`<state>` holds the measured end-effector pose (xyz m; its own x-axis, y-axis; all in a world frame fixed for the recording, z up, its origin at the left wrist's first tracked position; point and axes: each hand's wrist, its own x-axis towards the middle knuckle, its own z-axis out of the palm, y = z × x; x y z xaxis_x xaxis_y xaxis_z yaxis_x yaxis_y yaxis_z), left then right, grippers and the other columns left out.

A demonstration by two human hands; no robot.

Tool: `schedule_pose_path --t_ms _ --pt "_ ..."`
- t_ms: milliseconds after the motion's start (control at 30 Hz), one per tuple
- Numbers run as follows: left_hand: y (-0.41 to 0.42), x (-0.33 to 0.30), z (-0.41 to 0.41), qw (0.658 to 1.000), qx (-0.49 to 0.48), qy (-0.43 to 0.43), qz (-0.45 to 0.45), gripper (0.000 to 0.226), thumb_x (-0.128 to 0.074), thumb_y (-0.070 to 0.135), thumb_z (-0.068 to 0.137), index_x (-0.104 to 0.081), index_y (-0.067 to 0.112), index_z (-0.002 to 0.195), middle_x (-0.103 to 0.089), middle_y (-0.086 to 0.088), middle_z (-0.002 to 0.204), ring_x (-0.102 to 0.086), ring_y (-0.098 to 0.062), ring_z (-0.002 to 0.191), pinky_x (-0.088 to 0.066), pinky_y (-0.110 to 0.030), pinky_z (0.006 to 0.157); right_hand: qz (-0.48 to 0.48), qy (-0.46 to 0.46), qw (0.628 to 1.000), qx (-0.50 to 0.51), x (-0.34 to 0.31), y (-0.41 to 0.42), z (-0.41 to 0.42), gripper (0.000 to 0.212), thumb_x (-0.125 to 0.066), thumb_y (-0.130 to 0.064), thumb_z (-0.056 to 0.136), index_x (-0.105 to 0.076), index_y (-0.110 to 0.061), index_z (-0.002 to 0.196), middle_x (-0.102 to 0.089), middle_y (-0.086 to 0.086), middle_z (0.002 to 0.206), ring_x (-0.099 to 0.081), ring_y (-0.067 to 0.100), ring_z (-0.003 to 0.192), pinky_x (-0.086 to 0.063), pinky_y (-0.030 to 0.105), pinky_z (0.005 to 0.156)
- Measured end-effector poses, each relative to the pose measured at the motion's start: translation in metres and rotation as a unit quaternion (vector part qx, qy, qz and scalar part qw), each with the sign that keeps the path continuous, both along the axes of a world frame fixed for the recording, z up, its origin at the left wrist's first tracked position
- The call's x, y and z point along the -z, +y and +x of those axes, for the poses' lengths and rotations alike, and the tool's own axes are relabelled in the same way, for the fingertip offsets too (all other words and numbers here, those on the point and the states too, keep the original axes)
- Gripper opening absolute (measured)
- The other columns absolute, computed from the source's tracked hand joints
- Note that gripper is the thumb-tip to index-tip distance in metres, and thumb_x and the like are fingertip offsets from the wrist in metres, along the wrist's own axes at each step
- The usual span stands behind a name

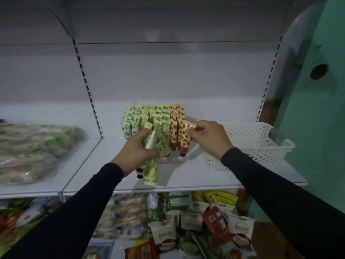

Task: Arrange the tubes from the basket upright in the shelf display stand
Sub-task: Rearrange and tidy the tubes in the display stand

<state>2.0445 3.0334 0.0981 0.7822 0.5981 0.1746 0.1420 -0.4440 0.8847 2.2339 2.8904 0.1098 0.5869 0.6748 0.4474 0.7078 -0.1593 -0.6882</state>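
The display stand (169, 160) sits mid-shelf, filled with rows of upright tubes: green-patterned ones (149, 116) on the left, strawberry-patterned ones (176, 112) on the right. My left hand (139, 149) grips a bunch of green tubes (151, 171) in front of the stand, caps and crimped ends sticking out both ways. My right hand (207, 136) pinches the crimped top of a strawberry tube (184, 139) at the stand's front right corner, its dark cap down. The white perforated basket (257, 139) stands to the right; its inside is hidden from here.
Clear-wrapped packs (31, 148) lie on the neighbouring shelf to the left. Below the shelf edge (168, 189), a lower shelf holds many snack packets (201, 225). A teal wall (321, 109) bounds the right side. Slotted uprights (87, 88) frame the bay.
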Motion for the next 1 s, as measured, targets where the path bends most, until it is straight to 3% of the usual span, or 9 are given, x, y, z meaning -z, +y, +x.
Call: schedule_pose_path --t_ms 67,167,300,400,467,600,800,1000 --pt "0.006 0.007 -0.003 1.000 -0.016 0.019 0.002 0.055 -0.073 0.012 0.083 -0.050 0.015 0.132 -0.056 -0.023 0.120 -0.048 -0.012 0.051 -0.043 -0.024 0.048 -0.004 -0.017 1.000 0.009 0.000 0.003 0.002 0.036 -0.059 -0.038 0.092 -0.068 -0.004 0.083 -0.071 0.009 0.081 -0.069 0.024 0.079 -0.055 0.043 0.077" --pt "0.013 0.014 -0.007 1.000 -0.025 0.018 -0.007 0.046 -0.073 0.010 0.083 -0.053 0.019 0.124 -0.060 -0.013 0.106 -0.049 -0.017 0.058 -0.043 -0.030 0.052 -0.017 -0.043 0.999 0.016 -0.002 0.008 0.005 0.040 -0.058 -0.038 0.094 -0.067 -0.001 0.082 -0.070 0.012 0.079 -0.068 0.024 0.078 -0.055 0.042 0.076" --pt "0.022 0.023 -0.015 0.997 -0.059 0.024 -0.032 0.050 -0.072 0.008 0.084 -0.049 0.019 0.127 -0.053 0.005 0.117 -0.053 -0.011 0.065 -0.048 -0.026 0.056 0.010 -0.037 0.999 0.020 -0.003 0.012 0.002 0.032 -0.066 -0.033 0.091 -0.071 -0.003 0.081 -0.072 0.005 0.077 -0.068 0.014 0.076 -0.055 0.037 0.077" --pt "0.029 0.029 -0.021 0.996 -0.073 0.020 -0.048 0.034 -0.073 0.004 0.080 -0.060 0.015 0.110 -0.062 -0.017 0.093 -0.054 -0.023 0.064 -0.045 -0.033 0.056 0.024 -0.022 0.999 0.010 0.001 0.017 -0.002 0.029 -0.069 -0.031 0.090 -0.074 -0.003 0.084 -0.073 0.006 0.077 -0.069 0.016 0.074 -0.056 0.037 0.077" --pt "0.032 0.032 -0.024 0.994 -0.086 0.011 -0.067 0.028 -0.071 0.001 0.080 -0.061 0.016 0.101 -0.059 -0.016 0.084 -0.052 -0.024 0.065 -0.043 -0.034 0.056 0.024 -0.023 0.999 0.008 0.002 0.019 -0.002 0.034 -0.068 -0.033 0.090 -0.072 0.000 0.081 -0.071 0.013 0.075 -0.068 0.026 0.073 -0.056 0.039 0.075" --pt "0.034 0.033 -0.025 0.992 -0.083 0.000 -0.096 0.029 -0.070 -0.001 0.079 -0.062 0.018 0.100 -0.062 -0.016 0.086 -0.055 -0.026 0.069 -0.043 -0.032 0.054 0.013 -0.024 1.000 0.009 -0.002 0.024 0.003 0.045 -0.062 -0.040 0.092 -0.068 0.003 0.079 -0.069 0.021 0.077 -0.067 0.035 0.076 -0.056 0.044 0.074" --pt "0.038 0.036 -0.023 0.992 -0.071 0.003 -0.106 0.029 -0.071 0.002 0.078 -0.063 0.021 0.098 -0.062 -0.023 0.092 -0.056 -0.029 0.072 -0.043 -0.038 0.062 -0.022 -0.061 0.998 0.000 0.002 0.026 -0.004 0.038 -0.060 -0.035 0.095 -0.073 -0.004 0.076 -0.072 0.008 0.073 -0.069 0.022 0.074 -0.055 0.035 0.075" --pt "0.035 0.033 -0.023 0.990 -0.074 0.003 -0.117 0.036 -0.073 0.015 0.064 -0.063 0.019 0.098 -0.062 -0.032 0.099 -0.057 -0.029 0.073 -0.043 -0.040 0.064 -0.045 -0.078 0.996 -0.003 0.002 0.030 -0.006 0.038 -0.059 -0.035 0.095 -0.074 -0.004 0.078 -0.070 0.011 0.073 -0.066 0.025 0.073 -0.052 0.032 0.071"
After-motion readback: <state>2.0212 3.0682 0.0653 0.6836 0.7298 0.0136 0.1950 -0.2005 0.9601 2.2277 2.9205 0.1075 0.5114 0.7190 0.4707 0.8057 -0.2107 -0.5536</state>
